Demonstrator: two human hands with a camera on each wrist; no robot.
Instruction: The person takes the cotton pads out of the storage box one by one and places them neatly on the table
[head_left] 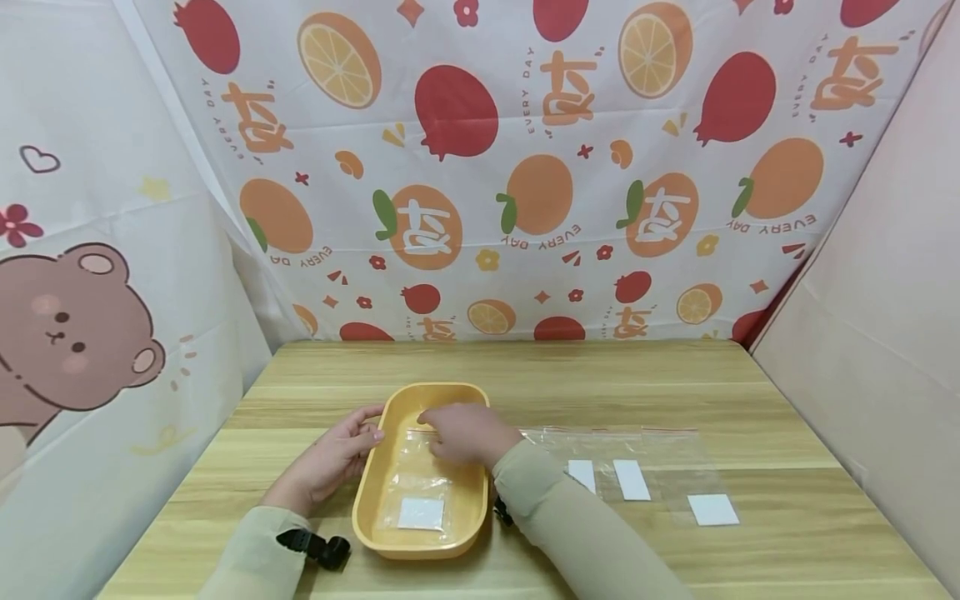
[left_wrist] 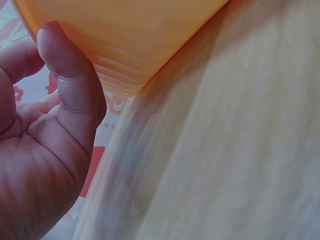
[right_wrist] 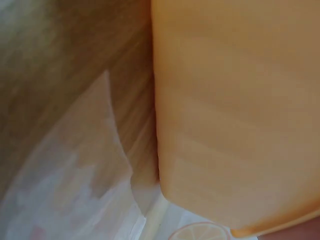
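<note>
A yellow plastic basin stands on the wooden table. My left hand grips its left rim near the far end; the left wrist view shows the thumb against the basin's wall. My right hand is inside the basin's far half, its index finger stretched leftward and a gap showing between finger and thumb. Just below those fingers lies a clear zip bag with a white card in its near end. The right wrist view holds only the basin's outer wall, with the hand's grip out of sight.
Right of the basin, several clear zip bags lie in a row, partly overlapping, with white cards inside. My right forearm crosses in front of the leftmost ones. A fruit-print cloth hangs behind the table.
</note>
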